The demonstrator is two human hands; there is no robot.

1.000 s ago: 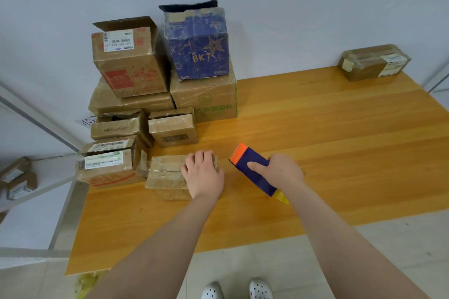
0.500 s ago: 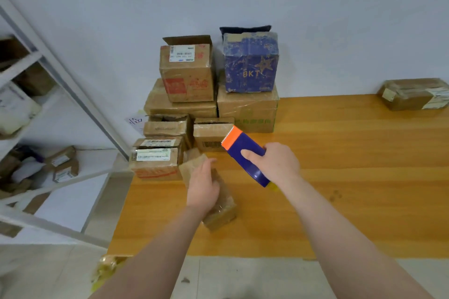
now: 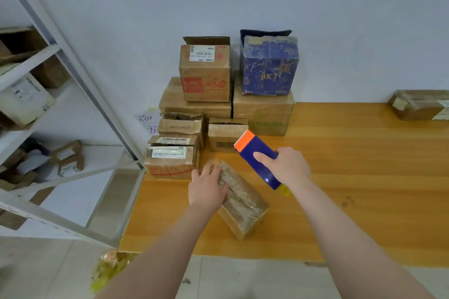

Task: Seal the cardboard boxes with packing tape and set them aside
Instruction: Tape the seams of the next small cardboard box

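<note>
A small brown cardboard box [image 3: 243,206] lies at an angle on the wooden table [image 3: 352,165], near its front left corner. My left hand [image 3: 206,189] rests on the box's far left end and grips it. My right hand [image 3: 284,167] holds a blue tape dispenser [image 3: 257,158] with an orange toothed tip, raised just above and to the right of the box. A stack of cardboard boxes [image 3: 194,128] stands against the wall at the table's back left, with a blue box [image 3: 269,65] marked BKT on top.
One taped brown box [image 3: 420,104] sits at the table's far right by the wall. A white metal shelf rack [image 3: 73,80] with parcels stands to the left of the table. A yellow bag [image 3: 109,267] lies on the floor below the table's corner.
My left hand pulled the small box away from the stack toward the front edge and turned it diagonal. The dispenser rose off the table. The view swung left, bringing the shelf rack in.
</note>
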